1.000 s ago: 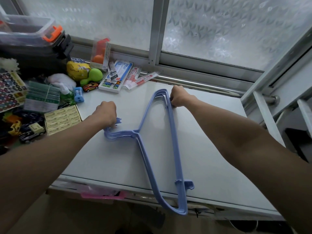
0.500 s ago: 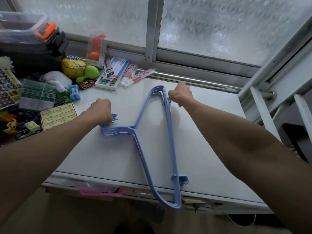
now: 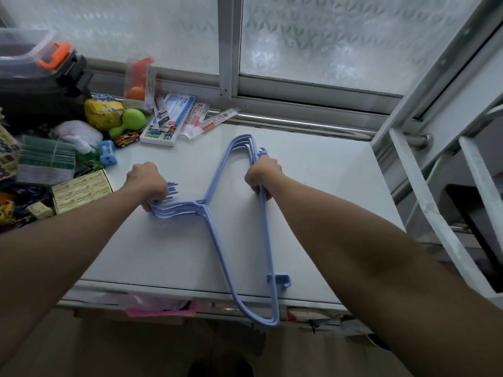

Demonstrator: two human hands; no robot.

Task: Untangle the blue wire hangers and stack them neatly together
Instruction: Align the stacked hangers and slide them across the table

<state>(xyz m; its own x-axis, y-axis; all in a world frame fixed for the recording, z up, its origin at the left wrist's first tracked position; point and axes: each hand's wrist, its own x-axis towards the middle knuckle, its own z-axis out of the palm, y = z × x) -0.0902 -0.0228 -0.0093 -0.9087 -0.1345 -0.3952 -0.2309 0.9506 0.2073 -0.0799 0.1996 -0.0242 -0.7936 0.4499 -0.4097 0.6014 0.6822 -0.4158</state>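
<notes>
A bundle of pale blue thin-framed clothes hangers [image 3: 217, 213] lies nested together on a white tabletop [image 3: 168, 254], its near corner jutting past the table's front edge. The left hand [image 3: 147, 182] is curled tight around the hook ends, which fan out just right of its knuckles; the right hand [image 3: 262, 174] is closed in a fist around the bundle's long straight bar, with the far rounded corner of the hangers just beyond it.

Nothing lies between the two grips except bare tabletop. Clutter sits to the left of the left hand: a yellowish printed cardboard box [image 3: 81, 190] just beside the wrist, a small blue pencil sharpener [image 3: 108, 155] and a red toy car [image 3: 126, 139] beyond it, a green plastic dumbbell-shaped toy [image 3: 130, 121] farther off. A clear plastic pack [image 3: 138, 83] holding orange balls stands against the window frame. A clear storage bin with an orange latch [image 3: 35, 53] sits at far left; its contents are too dim to tell.

Compared with half a second ago, the right hand has slid nearer along the bar, away from the far corner, and small hooks now show beyond it.
</notes>
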